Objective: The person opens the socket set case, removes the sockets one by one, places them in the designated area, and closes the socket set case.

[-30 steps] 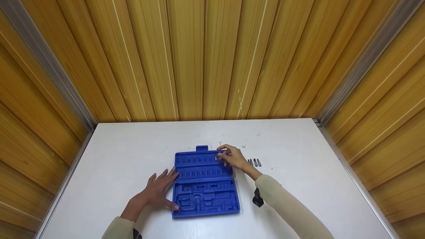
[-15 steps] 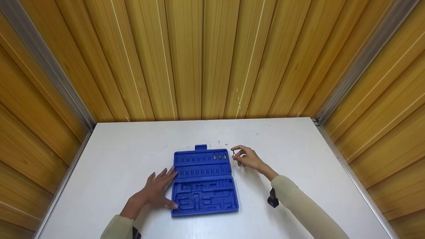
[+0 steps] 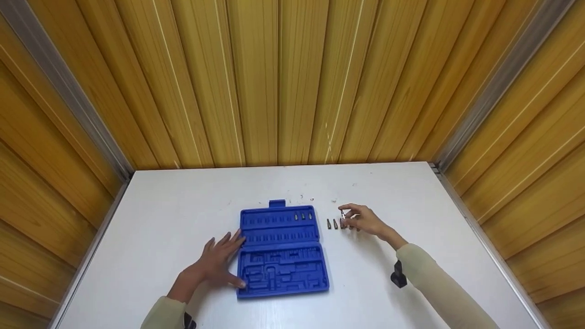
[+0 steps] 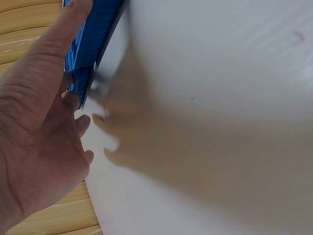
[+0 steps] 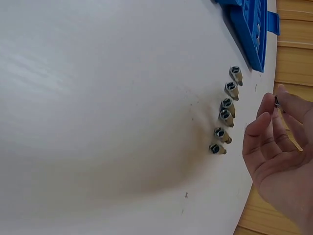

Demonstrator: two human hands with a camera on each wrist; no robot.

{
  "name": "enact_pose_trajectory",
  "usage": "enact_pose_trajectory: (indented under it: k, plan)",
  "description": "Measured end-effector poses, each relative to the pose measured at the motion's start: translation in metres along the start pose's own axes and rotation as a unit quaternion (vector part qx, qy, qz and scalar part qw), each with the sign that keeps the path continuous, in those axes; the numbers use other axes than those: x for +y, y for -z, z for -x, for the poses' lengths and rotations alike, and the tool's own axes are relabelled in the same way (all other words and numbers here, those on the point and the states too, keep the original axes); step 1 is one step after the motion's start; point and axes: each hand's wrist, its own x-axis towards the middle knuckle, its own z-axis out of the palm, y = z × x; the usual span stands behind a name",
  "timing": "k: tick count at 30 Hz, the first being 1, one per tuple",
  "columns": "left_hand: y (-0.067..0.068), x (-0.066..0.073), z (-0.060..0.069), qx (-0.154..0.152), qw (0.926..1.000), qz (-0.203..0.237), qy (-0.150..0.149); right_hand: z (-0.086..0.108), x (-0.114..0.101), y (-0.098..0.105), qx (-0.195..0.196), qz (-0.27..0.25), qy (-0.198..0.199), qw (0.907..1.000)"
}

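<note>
A blue tool case [image 3: 283, 269] lies unfolded on the white table, with three small bit sockets [image 3: 302, 216] in the right end of its upper row. My left hand [image 3: 212, 264] rests on the case's left edge with spread fingers, its thumb on the lower left corner. Right of the case, my right hand [image 3: 365, 221] pinches one bit socket [image 5: 277, 102] between thumb and index finger, above a row of several bit sockets. In the right wrist view, these loose bit sockets [image 5: 231, 89] show dark openings toward the camera. The right fingers partly hide the row in the head view.
The white table [image 3: 183, 201] bears small dark specks behind the case. Wood-patterned panel walls [image 3: 274, 91] enclose its back and sides. A latch tab [image 3: 277, 203] sticks out from the case's far edge.
My right hand has moved right from the case's upper row to over the bit socket row, carrying a bit socket. My left hand stays at the case's edge.
</note>
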Motion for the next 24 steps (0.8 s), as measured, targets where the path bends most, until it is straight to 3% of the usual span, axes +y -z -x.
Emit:
enact_pose_trajectory:
  k: [11, 19, 24]
  plan:
    - [0.002, 0.002, -0.001, 0.001, 1.0, -0.006, -0.007, 0.017, 0.029, 0.022, 0.021, 0.061, -0.004, 0.9979]
    - [0.0, 0.001, 0.0, 0.002, 0.9999, -0.004, -0.012, 0.025, 0.053, 0.017, 0.082, 0.11, -0.026, 0.9902]
    - [0.001, -0.001, -0.002, 0.001, 0.9999, -0.003, -0.012, 0.025, 0.056, 0.01, 0.096, 0.115, -0.036, 0.9881]
